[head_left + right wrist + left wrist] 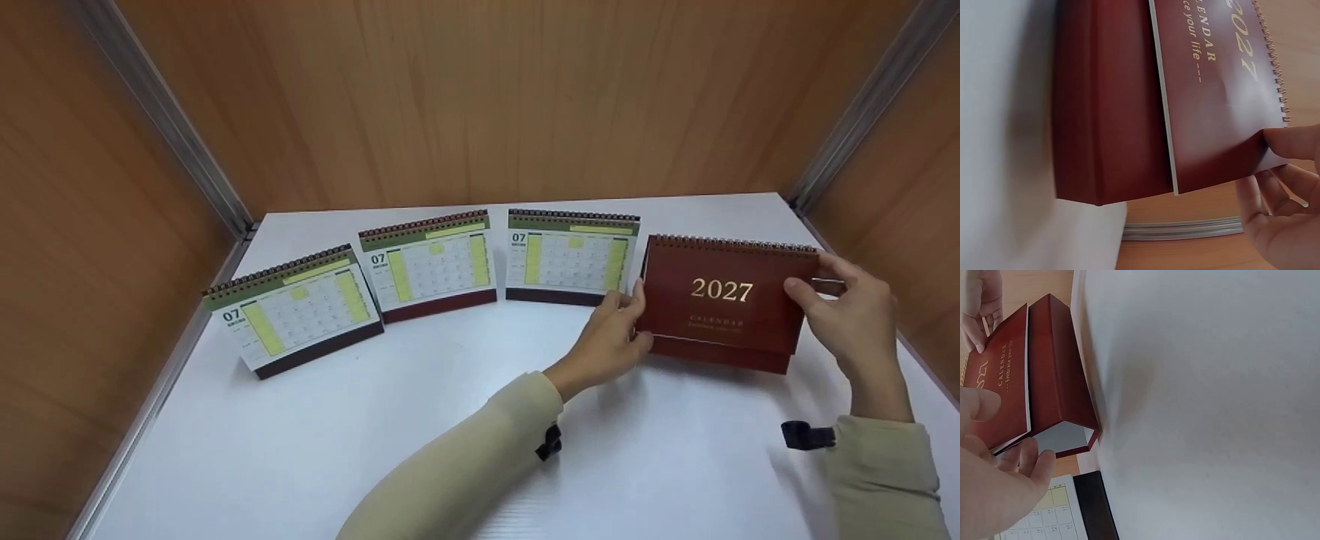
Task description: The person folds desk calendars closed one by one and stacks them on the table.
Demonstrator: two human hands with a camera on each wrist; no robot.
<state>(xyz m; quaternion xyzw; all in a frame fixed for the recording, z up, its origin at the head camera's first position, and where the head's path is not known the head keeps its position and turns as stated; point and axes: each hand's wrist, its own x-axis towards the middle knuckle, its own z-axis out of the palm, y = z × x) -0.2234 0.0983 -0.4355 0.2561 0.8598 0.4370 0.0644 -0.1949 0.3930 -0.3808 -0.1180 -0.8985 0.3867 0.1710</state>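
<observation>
A white table (225,465) spreads out from where I stand, boxed in by wood-look walls. Closest to me, two beige sleeves, the left sleeve (457,450) and the right sleeve (885,487), reach in over it. Past them, the left hand (604,341) grips the left edge of a red calendar (671,300), while the right hand (862,307) pinches its upper right side, thumb on the cover and fingers behind. The hands are well apart, with the calendar between them at the right end of a curved row.

To handle it well, I would hold both sides evenly and pinch lightly, since the loose cover looks apt to bend under the thumb; both hands should guide the stiff stand as well as the pages. I cannot tell whether its base rests fully on the table. The right fingertips are partly hidden behind it, and the finest gold print is hard to read from here.

Farther off stand the left-end calendar (292,315), then the red-based calendar (427,270) and the dark-based calendar (574,259), all showing 07; the left hand covers the last one's lower right corner. The back wall (487,97) is cut off above.
</observation>
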